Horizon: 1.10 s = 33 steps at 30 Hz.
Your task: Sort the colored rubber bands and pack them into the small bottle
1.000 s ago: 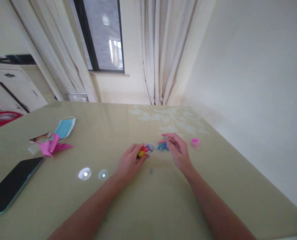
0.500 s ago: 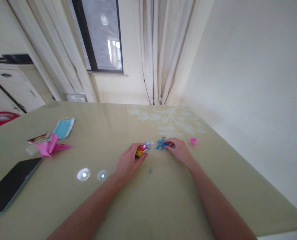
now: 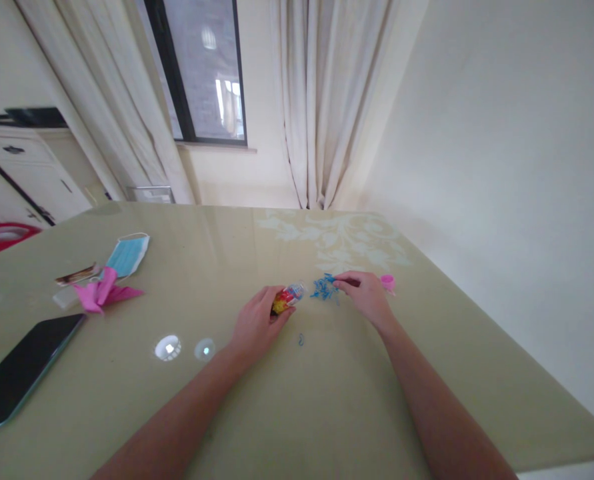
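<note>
On the table, my left hand (image 3: 257, 323) is wrapped round a small clear bottle (image 3: 291, 297) with red, yellow and blue colours, lying tilted with its clear end toward the right. Just right of it lies a loose heap of small blue paper clips (image 3: 323, 288). My right hand (image 3: 364, 293) pinches at the heap's right edge, thumb and forefinger together on a blue paper clip; the fingertips are small and partly blurred. A single blue clip (image 3: 301, 340) lies apart, nearer me. Behind my right hand stands a small pink cap (image 3: 387, 283).
On the left of the table (image 3: 287, 413) lie a pink folded paper shape (image 3: 104, 293), a blue face mask (image 3: 128, 257), a thin brown packet (image 3: 77, 275) and a dark phone or tablet (image 3: 24, 370). A wall (image 3: 517, 200) runs along the right side.
My right hand has shifted slightly right and its fingers have drawn back to the heap's edge, uncovering more of the blue clips. My left hand keeps its hold on the bottle.
</note>
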{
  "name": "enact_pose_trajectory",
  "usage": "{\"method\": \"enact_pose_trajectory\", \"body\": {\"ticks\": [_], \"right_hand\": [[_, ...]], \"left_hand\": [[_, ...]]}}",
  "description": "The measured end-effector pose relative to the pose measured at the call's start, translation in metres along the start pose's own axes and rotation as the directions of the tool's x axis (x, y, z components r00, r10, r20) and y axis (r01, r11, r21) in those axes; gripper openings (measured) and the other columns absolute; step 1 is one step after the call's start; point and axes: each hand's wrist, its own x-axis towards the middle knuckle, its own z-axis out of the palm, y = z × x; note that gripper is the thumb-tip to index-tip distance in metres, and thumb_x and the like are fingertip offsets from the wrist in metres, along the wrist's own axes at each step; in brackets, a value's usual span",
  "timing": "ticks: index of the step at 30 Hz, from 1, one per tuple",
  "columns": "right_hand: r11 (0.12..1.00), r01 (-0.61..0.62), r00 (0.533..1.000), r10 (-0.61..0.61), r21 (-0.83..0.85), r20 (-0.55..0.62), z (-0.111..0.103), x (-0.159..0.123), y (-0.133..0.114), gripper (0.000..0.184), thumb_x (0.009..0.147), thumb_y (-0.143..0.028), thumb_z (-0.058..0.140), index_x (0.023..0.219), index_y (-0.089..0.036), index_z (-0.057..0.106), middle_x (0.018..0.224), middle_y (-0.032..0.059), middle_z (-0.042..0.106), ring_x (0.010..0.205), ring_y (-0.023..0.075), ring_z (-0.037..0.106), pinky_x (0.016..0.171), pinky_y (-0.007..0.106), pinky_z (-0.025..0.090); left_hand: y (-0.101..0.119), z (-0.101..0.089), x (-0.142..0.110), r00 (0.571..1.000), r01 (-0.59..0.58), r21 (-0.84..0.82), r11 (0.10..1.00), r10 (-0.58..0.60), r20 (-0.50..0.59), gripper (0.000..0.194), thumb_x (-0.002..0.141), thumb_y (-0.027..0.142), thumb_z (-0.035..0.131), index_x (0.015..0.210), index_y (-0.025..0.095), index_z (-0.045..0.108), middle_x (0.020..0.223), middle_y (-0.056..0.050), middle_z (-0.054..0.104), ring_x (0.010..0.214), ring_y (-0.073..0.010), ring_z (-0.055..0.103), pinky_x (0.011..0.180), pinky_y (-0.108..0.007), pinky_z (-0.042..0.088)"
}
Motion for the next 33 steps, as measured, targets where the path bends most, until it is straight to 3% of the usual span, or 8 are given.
{"method": "enact_pose_trajectory", "body": {"ticks": [7,15,23,29,33], "right_hand": [[0.989,-0.070,0.998,0.070,0.132,0.004,-0.001,-0.002,-0.011,0.018,0.077,-0.039,0.081,0.086,-0.024,0.086,0.073,0.0049,0.080,0.069,0.0230,0.072,0.070,0.037,0.058],[0.909,-0.096,0.991,0.048,0.406,0.128,0.020,-0.016,-0.041,0.022,0.074,-0.040,0.087,0.087,-0.023,0.086,0.077,0.0037,0.079,0.067,0.0180,0.067,0.064,0.031,0.054],[0.938,-0.070,0.970,-0.015,0.340,0.241,0.031,-0.022,-0.043,0.019,0.077,-0.039,0.082,0.086,-0.023,0.085,0.075,0.0026,0.078,0.067,0.0180,0.067,0.067,0.031,0.053],[0.980,0.092,0.980,-0.120,0.174,0.158,0.034,-0.025,-0.045,0.011,0.082,-0.034,0.080,0.077,-0.025,0.084,0.076,0.0030,0.075,0.071,0.0192,0.067,0.068,0.032,0.050],[0.979,0.129,0.969,-0.159,0.158,0.191,0.032,-0.025,-0.046,0.013,0.089,-0.032,0.075,0.087,-0.025,0.085,0.083,0.0049,0.077,0.076,0.0197,0.069,0.071,0.033,0.052]], "left_hand": [[-0.001,0.000,0.000,1.000,-0.026,0.020,0.999,0.027,-0.011,0.033,0.097,0.033,0.068,0.128,0.023,0.064,0.119,-0.008,0.074,0.107,-0.0264,0.071,0.094,-0.041,0.057],[0.000,-0.002,0.000,1.000,-0.012,0.062,0.998,0.013,-0.021,0.032,0.096,0.033,0.070,0.127,0.026,0.066,0.116,-0.007,0.074,0.104,-0.0267,0.071,0.090,-0.039,0.058],[-0.003,-0.002,0.001,0.994,-0.104,0.090,0.991,0.105,-0.014,0.032,0.099,0.030,0.068,0.130,0.025,0.064,0.120,-0.007,0.072,0.110,-0.0264,0.067,0.095,-0.040,0.056],[-0.002,-0.003,-0.001,0.979,-0.201,0.204,0.958,0.206,-0.005,0.031,0.100,0.030,0.066,0.131,0.026,0.063,0.124,-0.008,0.071,0.112,-0.0268,0.065,0.098,-0.040,0.055],[-0.002,-0.004,-0.002,0.979,-0.198,0.223,0.955,0.205,-0.011,0.031,0.100,0.030,0.067,0.130,0.025,0.064,0.123,-0.007,0.071,0.111,-0.0259,0.066,0.096,-0.039,0.055]]}}
